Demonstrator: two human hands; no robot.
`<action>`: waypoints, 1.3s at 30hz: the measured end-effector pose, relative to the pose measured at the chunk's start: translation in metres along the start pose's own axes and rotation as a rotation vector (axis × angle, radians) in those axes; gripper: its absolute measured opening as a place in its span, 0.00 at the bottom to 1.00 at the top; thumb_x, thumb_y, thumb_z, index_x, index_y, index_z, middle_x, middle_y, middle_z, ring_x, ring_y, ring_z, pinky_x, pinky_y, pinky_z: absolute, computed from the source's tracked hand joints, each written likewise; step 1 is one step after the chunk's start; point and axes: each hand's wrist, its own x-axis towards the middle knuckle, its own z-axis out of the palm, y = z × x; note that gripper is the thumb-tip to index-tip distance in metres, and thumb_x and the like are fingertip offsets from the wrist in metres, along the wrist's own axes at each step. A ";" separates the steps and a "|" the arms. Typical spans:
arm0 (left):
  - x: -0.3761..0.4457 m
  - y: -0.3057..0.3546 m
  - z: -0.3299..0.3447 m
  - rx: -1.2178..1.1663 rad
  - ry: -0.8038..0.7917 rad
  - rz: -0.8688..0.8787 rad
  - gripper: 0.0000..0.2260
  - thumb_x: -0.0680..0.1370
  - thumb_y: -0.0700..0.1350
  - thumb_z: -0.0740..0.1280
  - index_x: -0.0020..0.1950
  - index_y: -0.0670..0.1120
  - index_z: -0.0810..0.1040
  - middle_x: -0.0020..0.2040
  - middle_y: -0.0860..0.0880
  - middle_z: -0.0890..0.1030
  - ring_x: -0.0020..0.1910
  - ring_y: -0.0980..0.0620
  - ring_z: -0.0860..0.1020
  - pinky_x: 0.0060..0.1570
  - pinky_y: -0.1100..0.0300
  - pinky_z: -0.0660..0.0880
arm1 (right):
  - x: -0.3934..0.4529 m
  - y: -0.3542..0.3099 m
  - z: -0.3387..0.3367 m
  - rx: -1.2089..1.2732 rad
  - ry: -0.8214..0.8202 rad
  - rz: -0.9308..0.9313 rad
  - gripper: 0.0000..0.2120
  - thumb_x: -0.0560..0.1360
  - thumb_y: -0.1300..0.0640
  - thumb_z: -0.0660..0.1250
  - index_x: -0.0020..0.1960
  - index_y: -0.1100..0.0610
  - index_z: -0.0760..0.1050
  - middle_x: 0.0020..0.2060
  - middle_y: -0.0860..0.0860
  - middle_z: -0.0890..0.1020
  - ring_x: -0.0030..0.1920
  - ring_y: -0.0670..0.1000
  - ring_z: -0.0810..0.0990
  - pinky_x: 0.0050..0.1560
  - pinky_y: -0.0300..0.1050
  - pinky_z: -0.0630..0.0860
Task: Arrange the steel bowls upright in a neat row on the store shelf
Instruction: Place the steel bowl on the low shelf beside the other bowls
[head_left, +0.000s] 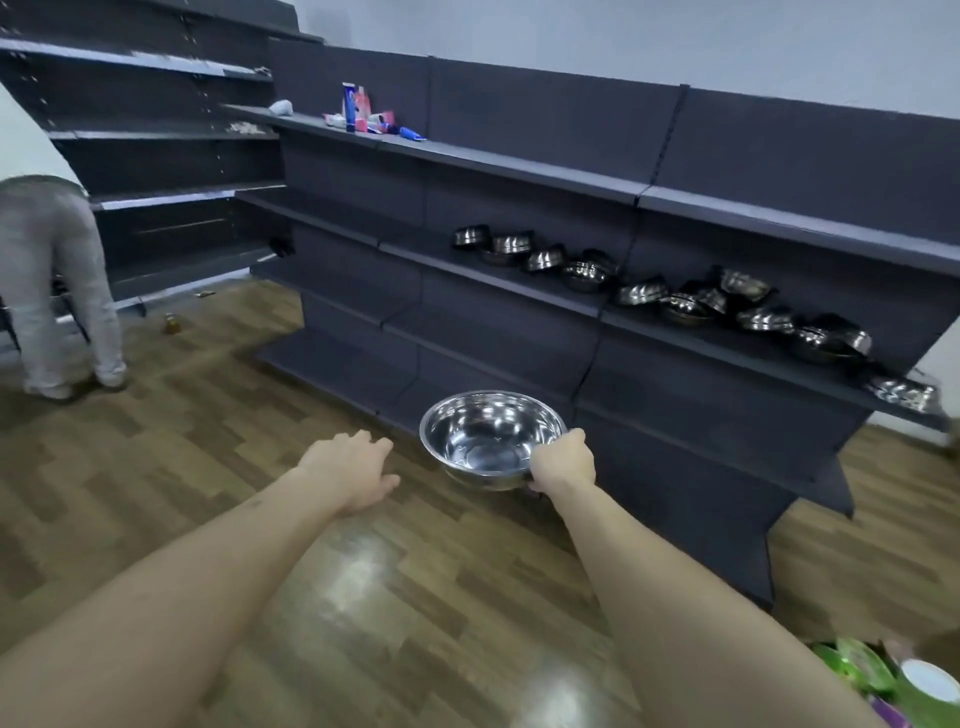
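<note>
1. Right hand (563, 464), lower centre of the frame, is gripping a steel bowl (491, 439) by its near right rim, thumb over the edge, fingers curling underneath. The bowl is sitting mouth-up in the air, in front of the lowest shelves.
2. Left hand (352, 470), just left of the bowl and apart from it, is hanging over the wooden floor (156, 493) with fingers relaxed and loosely extended, holding nothing.
3. Other steel bowls (675, 299) are lying jumbled along the middle shelf (519, 283), centre to right of the frame; most are tipped or overturned, some overlapping.
4. Tubes and small packages (363, 117) are lying on the top shelf, upper centre.
5. Another person's legs (57, 291) are showing at the left edge, beside a second shelving unit (156, 156).
</note>
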 end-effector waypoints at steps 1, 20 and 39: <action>0.016 -0.003 -0.005 -0.010 0.008 -0.016 0.25 0.81 0.60 0.55 0.75 0.49 0.63 0.69 0.45 0.69 0.67 0.42 0.71 0.63 0.47 0.71 | 0.017 -0.012 0.007 0.010 -0.008 -0.018 0.18 0.77 0.64 0.61 0.65 0.61 0.64 0.51 0.58 0.80 0.48 0.63 0.86 0.53 0.58 0.84; 0.362 -0.134 -0.076 -0.088 0.033 -0.028 0.23 0.80 0.58 0.57 0.72 0.49 0.66 0.66 0.45 0.72 0.64 0.41 0.73 0.61 0.46 0.72 | 0.289 -0.225 0.153 -0.015 -0.004 -0.048 0.20 0.76 0.64 0.62 0.67 0.62 0.64 0.55 0.60 0.80 0.50 0.64 0.85 0.53 0.59 0.84; 0.669 -0.302 -0.125 -0.120 -0.033 -0.013 0.27 0.81 0.59 0.56 0.77 0.49 0.61 0.71 0.45 0.69 0.68 0.42 0.70 0.63 0.48 0.70 | 0.522 -0.431 0.331 0.044 -0.012 -0.020 0.18 0.77 0.66 0.60 0.66 0.63 0.64 0.54 0.60 0.80 0.50 0.61 0.85 0.53 0.58 0.84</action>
